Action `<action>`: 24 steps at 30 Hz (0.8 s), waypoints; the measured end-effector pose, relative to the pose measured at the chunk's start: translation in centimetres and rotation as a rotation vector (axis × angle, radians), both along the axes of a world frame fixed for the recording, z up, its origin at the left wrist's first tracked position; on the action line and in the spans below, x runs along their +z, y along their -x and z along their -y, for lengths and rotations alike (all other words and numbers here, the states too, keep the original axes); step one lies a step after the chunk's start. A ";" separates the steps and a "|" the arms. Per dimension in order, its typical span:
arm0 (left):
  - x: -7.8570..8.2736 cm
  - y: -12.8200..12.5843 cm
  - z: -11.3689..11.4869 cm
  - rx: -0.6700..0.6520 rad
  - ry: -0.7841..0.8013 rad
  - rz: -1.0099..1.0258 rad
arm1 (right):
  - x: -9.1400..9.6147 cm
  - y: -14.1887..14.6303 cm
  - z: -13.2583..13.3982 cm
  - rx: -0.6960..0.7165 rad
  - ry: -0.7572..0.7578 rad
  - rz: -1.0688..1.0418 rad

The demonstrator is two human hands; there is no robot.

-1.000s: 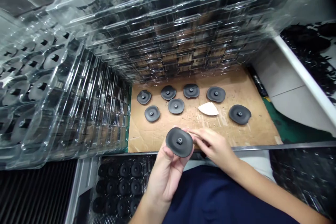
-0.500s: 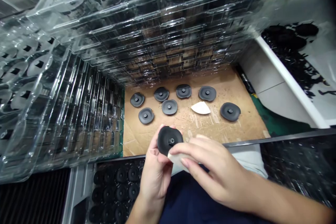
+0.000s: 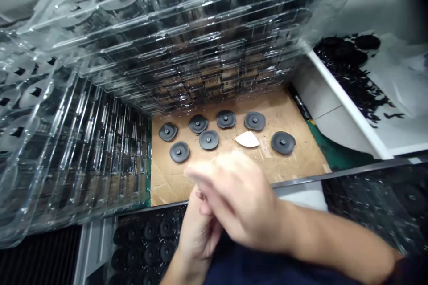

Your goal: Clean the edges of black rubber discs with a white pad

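In front of my body, my right hand [image 3: 245,200] crosses over my left hand [image 3: 198,227], blurred by motion, its fingers bent. My left hand's thumb and fingers are curled. The black rounded disc it held half a second ago is hidden behind my right hand, as is the small white pad that was pinched in my right fingers. On the cardboard [image 3: 167,182] beyond lie several similar black discs [image 3: 208,140], each with a small raised stud at its centre. A pointed white pad [image 3: 247,139] lies among them.
Tall stacks of clear plastic trays [image 3: 207,40] rise at the back, and more trays [image 3: 96,142] stand on the left. At right, a white box [image 3: 347,102] holds black parts. A black marker-like stick [image 3: 299,101] lies beside it. Trays of black discs [image 3: 150,231] sit below the table edge.
My right hand has swung up and left over my left hand, covering the black disc and the white pad. The whole view has shifted slightly; the discs on the cardboard stay put.
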State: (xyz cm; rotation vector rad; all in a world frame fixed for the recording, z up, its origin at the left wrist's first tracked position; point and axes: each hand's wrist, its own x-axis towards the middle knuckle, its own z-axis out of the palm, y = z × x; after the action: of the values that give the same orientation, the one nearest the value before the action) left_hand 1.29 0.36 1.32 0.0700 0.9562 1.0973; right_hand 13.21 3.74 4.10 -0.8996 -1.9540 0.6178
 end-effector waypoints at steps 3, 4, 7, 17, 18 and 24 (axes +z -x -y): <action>-0.2 0.5 0.0 -0.014 -0.079 0.001 | -0.4 -1.7 0.7 0.125 0.078 0.021; -0.4 0.7 0.0 -0.017 -0.091 0.007 | -0.6 -2.3 1.0 0.112 0.111 0.055; -0.6 0.7 0.1 0.001 -0.080 0.003 | -0.9 -3.4 1.6 -0.046 0.118 0.169; -0.1 0.4 0.2 0.049 -0.070 -0.105 | -0.3 -2.7 1.5 -0.093 0.117 0.093; -0.2 0.4 0.3 0.045 -0.076 -0.103 | -0.2 -2.6 1.6 -0.106 0.099 0.098; -0.5 0.1 0.2 0.112 -0.087 -0.107 | -1.9 -3.0 0.7 -0.054 0.216 0.024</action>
State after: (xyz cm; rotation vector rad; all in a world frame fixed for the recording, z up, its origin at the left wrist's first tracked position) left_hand 1.16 0.13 0.77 0.1491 1.0176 1.2482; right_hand 16.17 3.09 2.21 -1.0930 -1.9030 0.8008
